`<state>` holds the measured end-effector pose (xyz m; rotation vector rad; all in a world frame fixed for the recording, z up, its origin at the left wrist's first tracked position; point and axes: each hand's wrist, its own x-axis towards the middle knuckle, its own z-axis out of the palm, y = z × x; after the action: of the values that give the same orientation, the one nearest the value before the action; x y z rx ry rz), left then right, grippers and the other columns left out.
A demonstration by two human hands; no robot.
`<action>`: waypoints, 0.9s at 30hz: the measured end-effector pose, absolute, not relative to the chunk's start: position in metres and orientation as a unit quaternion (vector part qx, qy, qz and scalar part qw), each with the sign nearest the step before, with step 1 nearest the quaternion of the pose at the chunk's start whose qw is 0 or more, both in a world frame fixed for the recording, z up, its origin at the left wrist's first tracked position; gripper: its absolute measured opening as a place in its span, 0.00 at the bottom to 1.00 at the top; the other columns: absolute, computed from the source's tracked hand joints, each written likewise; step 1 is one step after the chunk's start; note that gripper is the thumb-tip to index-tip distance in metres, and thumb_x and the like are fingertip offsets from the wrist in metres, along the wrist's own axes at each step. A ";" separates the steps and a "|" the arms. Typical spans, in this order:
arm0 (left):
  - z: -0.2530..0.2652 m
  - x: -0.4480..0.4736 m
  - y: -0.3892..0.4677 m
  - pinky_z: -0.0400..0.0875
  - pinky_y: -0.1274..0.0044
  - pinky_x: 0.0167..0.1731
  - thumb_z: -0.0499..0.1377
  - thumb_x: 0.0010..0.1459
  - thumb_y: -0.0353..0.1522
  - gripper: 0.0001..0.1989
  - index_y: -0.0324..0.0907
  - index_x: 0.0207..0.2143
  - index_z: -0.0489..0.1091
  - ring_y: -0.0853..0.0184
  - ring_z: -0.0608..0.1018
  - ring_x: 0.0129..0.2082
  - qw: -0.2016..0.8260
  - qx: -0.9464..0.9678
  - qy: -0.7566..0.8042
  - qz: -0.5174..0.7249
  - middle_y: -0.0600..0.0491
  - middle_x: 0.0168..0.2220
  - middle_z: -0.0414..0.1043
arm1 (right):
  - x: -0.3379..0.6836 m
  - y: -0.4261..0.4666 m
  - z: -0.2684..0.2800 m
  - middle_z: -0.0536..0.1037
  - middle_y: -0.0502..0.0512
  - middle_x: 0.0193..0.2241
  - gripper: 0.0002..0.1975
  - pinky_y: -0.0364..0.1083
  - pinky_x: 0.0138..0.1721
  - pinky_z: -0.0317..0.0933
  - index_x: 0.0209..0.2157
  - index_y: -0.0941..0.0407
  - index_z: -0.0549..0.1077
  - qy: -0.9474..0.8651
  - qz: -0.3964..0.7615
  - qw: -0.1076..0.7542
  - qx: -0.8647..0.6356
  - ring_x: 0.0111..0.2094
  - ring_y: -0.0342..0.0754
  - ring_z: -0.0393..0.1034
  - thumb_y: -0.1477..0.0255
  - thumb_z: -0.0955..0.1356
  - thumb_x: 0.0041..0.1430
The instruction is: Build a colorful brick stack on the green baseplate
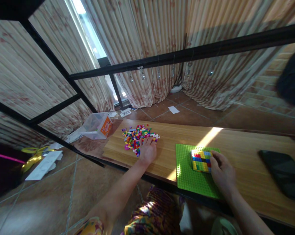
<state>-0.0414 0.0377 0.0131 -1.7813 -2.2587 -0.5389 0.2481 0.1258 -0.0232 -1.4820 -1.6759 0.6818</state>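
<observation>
My left hand (148,150) reaches into a pile of small coloured toy building bricks (133,138) on the wooden table. Its fingers are stretched out over the pile's near right side; no brick shows clearly in them. A green studded baseplate (184,176) lies farther right. On it rests a rectangular block of joined bricks (200,160), in rows of yellow, blue, red and green. My right hand (223,171) grips the block's right edge with curled fingers, and the fingertips are partly hidden.
A dark phone-like slab (283,173) lies on the table (247,143) at the right. Beyond the table's left end stands a clear plastic box (95,125) with an orange label. Black metal bars (147,62) cross in front of the curtains (149,32).
</observation>
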 end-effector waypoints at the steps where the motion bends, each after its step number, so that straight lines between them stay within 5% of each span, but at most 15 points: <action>1: 0.014 -0.044 0.035 0.54 0.56 0.56 0.53 0.60 0.29 0.08 0.44 0.35 0.73 0.57 0.70 0.52 0.107 -0.601 -0.770 -0.186 0.50 0.50 0.72 | 0.248 0.126 -0.023 0.77 0.63 0.44 0.23 0.54 0.45 0.64 0.49 0.58 0.73 -0.659 0.267 0.387 -0.586 0.43 0.56 0.72 0.61 0.61 0.56; 11: 0.023 -0.100 0.024 0.62 0.67 0.53 0.52 0.61 0.31 0.12 0.43 0.43 0.73 0.60 0.71 0.51 0.111 -0.524 -0.807 -0.248 0.48 0.50 0.72 | 0.251 0.126 -0.023 0.77 0.62 0.44 0.24 0.55 0.45 0.65 0.48 0.57 0.74 -0.660 0.253 0.370 -0.603 0.43 0.57 0.72 0.59 0.61 0.56; 17: 0.046 -0.179 0.053 0.65 0.71 0.51 0.50 0.58 0.25 0.20 0.38 0.53 0.68 0.59 0.72 0.50 0.040 -0.449 -0.880 -0.146 0.44 0.49 0.73 | 0.252 0.125 -0.021 0.77 0.61 0.44 0.24 0.54 0.43 0.66 0.49 0.56 0.74 -0.663 0.249 0.350 -0.613 0.42 0.57 0.73 0.59 0.61 0.56; 27: 0.039 -0.211 0.078 0.68 0.74 0.45 0.53 0.55 0.26 0.14 0.40 0.39 0.77 0.61 0.76 0.42 -0.034 -0.481 -0.872 -0.079 0.46 0.40 0.77 | 0.254 0.123 -0.020 0.78 0.60 0.43 0.24 0.53 0.40 0.66 0.48 0.55 0.74 -0.669 0.232 0.346 -0.615 0.40 0.56 0.73 0.58 0.61 0.56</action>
<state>-0.2109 0.0776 0.0392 -1.5456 -2.8009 -0.2528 0.2537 0.1228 -0.0203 -1.5962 -1.7364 0.6027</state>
